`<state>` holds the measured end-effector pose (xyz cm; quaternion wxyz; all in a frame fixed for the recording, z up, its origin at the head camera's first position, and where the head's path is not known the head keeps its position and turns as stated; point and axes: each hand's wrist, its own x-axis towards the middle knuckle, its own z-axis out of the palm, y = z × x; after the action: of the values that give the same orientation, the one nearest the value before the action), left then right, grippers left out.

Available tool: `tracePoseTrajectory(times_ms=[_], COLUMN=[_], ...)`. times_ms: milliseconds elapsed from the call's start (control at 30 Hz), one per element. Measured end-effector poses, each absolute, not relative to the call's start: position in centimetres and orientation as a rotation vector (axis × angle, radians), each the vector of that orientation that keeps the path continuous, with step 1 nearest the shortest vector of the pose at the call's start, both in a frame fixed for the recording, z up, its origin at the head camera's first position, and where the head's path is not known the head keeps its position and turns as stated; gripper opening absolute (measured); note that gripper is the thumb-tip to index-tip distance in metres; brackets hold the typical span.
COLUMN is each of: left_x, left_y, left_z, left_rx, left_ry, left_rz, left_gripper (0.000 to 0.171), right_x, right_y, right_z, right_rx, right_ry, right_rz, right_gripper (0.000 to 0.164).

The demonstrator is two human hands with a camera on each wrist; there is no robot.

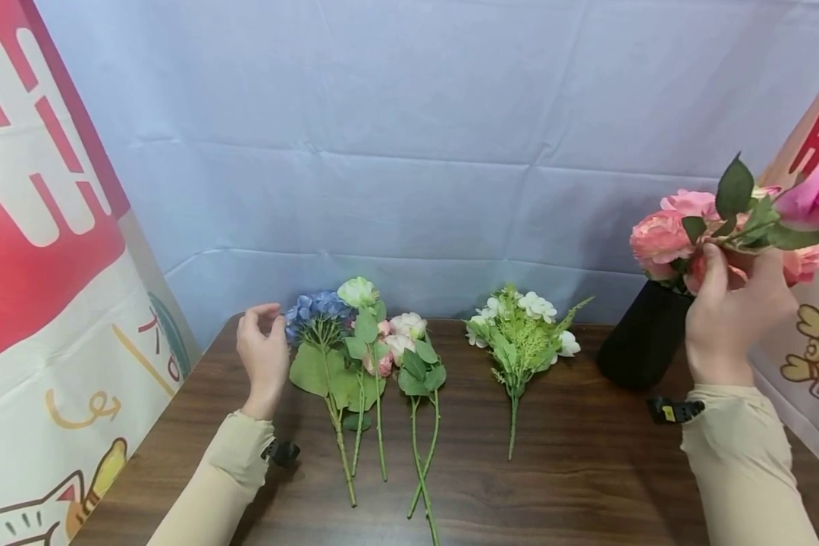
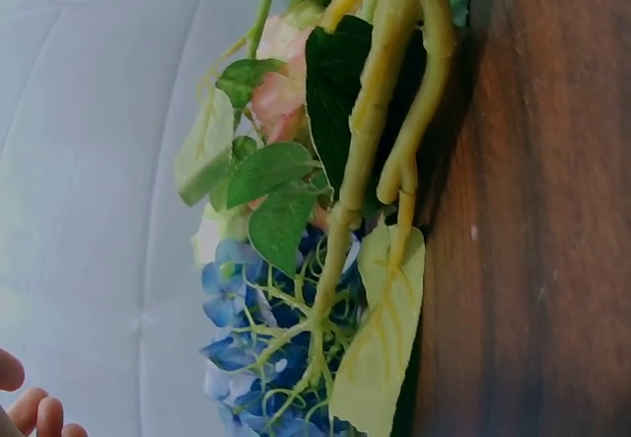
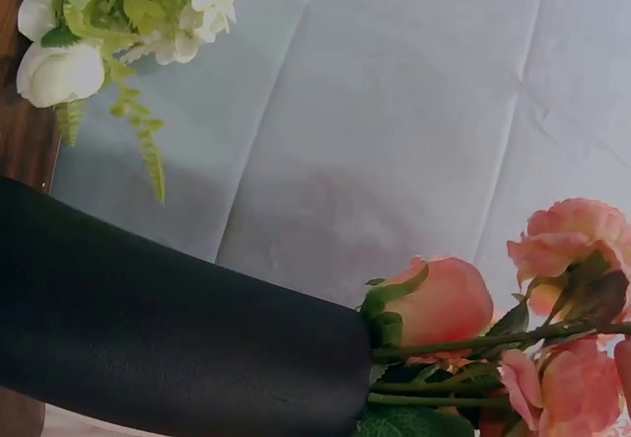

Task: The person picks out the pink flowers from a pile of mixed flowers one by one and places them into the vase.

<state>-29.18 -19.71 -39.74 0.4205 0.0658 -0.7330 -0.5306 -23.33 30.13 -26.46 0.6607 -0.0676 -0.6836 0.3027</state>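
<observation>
At the right, my right hand (image 1: 737, 315) pinches the leafy stem of a magenta rose (image 1: 815, 199), whose bloom leans out to the right. Below the fingers, stems run into the mouth of a black vase (image 3: 187, 309). Coral-pink flowers (image 1: 660, 239) stand in that vase; a pink rosebud (image 3: 439, 304) sits right at its rim. Over the table's back left, my left hand (image 1: 262, 353) hangs with loosely bent fingers and holds nothing. Beside it lies a blue hydrangea (image 1: 317, 311) with a thick stem; in the left wrist view its florets are apart from the fingertips (image 2: 44, 412).
On the wooden table (image 1: 553, 493), a pale green-white flower (image 1: 357, 292) and pale pink flowers (image 1: 406, 327) lie right of the hydrangea, some stems crossing. A white-flowered green spray (image 1: 519, 334) lies nearer the vase. Behind hangs a pale blue cloth (image 1: 416, 205).
</observation>
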Motion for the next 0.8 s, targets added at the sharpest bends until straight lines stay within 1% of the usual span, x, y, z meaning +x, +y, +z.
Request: tracePoseTrajectory(times_ms=[233,433,800], left_x=[-29.2,-28.9,-28.5], left_y=[-20.6,-21.4,-22.9], left_z=[-40.4,-40.9,-41.4], left_rx=[0.177,0.147,0.091], left_ry=[-1.902,-2.0,-2.107], left_rz=[-1.292,-1.243,-1.114], left_gripper=[0.017,0.021,0.024], right_x=[-23.3,-23.4,-23.6], right_y=[30.4,30.5,30.7], right_z=[-26.2,-25.9,-25.7], right_rx=[-0.178,-0.218,-0.291], right_ry=[-1.578,-1.637,-1.659], right_rz=[0.645,0.678,0.621], right_gripper=[0.026,0.023,0.029])
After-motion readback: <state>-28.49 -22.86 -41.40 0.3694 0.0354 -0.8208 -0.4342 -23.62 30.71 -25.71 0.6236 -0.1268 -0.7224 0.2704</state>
